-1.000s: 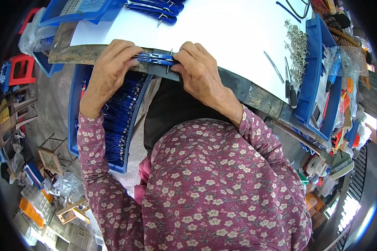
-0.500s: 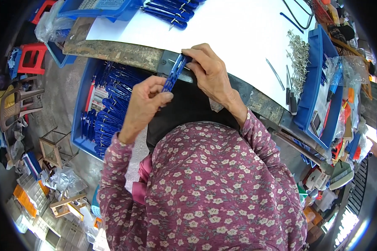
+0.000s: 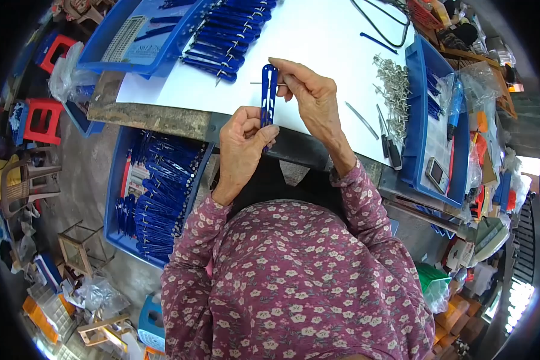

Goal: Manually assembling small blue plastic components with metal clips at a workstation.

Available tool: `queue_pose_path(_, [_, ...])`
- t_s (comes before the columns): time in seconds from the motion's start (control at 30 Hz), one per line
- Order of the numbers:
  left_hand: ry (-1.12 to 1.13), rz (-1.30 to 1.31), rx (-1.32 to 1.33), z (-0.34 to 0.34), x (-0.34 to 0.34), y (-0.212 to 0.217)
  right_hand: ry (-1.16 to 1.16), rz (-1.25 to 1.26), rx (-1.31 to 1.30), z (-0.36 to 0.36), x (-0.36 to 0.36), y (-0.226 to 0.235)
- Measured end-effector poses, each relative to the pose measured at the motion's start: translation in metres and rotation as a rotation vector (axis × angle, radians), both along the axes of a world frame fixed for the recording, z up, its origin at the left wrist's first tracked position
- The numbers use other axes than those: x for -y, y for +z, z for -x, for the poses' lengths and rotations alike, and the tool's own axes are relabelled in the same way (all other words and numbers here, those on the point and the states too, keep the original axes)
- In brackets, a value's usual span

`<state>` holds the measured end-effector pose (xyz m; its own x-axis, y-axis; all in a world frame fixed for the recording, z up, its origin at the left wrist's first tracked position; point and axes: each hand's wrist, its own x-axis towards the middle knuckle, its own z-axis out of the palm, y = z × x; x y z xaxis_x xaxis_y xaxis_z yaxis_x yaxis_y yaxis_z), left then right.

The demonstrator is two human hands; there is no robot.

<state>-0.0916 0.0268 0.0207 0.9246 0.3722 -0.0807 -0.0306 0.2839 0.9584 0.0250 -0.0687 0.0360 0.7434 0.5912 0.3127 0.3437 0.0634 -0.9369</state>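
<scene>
Upright in front of me is a long, narrow blue slotted piece point(image 3: 269, 90), rounded at its top. My left hand point(image 3: 241, 147) pinches its lower end between thumb and fingers. A thin metal pin point(image 3: 255, 83) crosses the piece near the top, sticking out on both sides. At the pin's right end, my right hand point(image 3: 314, 99) has its thumb and curled fingers closed, while its index fingertip touches the piece's top. Beyond, on the white work surface point(image 3: 318, 36), several similar blue pieces point(image 3: 225, 42) lie in a row with metal pins showing.
A pile of metal pins point(image 3: 393, 87) lies at the right, beside black-handled tools point(image 3: 392, 150) and a blue tray point(image 3: 411, 126) holding a phone point(image 3: 437, 173). Another blue tray point(image 3: 162, 54) stands at the far left. Below the table edge, a blue crate point(image 3: 115, 180) holds many blue pieces.
Both hands have shifted over the table with the blue piece, which has turned from slanted to upright. The pin now shows crossing it. The whole view has swung slightly.
</scene>
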Motion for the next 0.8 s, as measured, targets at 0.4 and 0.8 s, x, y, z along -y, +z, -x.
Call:
queue_pose_path(0.4, [-0.100, 0.082, -0.012, -0.043, 0.017, -0.004, -0.130, -0.190, -0.374, -0.024, 0.021, -0.012])
queue_pose_path(0.8, [-0.195, 0.127, 0.018, -0.096, 0.044, -0.017, -0.257, -0.262, -0.529, -0.043, 0.054, -0.023])
